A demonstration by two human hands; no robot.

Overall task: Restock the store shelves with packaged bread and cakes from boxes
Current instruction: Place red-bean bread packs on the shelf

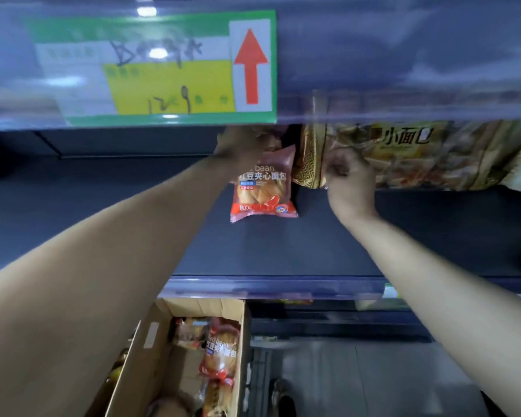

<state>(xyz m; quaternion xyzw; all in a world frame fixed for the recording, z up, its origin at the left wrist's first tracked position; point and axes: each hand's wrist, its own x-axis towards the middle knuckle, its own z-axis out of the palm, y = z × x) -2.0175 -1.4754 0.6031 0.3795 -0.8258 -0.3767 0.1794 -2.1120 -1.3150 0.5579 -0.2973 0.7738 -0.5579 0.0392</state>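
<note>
A pink red-bean bread packet (pixel 263 188) stands on the dark shelf (pixel 298 248), leaning back. My left hand (pixel 241 145) reaches deep over it and grips its top edge. My right hand (pixel 348 173) has its fingers curled on the left end of a large golden bread bag (pixel 418 155) lying beside the packet. Below the shelf, an open cardboard box (pixel 151 356) holds more red-bean bread packets (pixel 220 350).
A green and yellow price tag (pixel 163 70) with a red arrow hangs on the upper shelf's rail, close above my hands. The shelf left of the packet is bare. A lower shelf rail (pixel 271 287) runs across, with grey floor (pixel 358 380) underneath.
</note>
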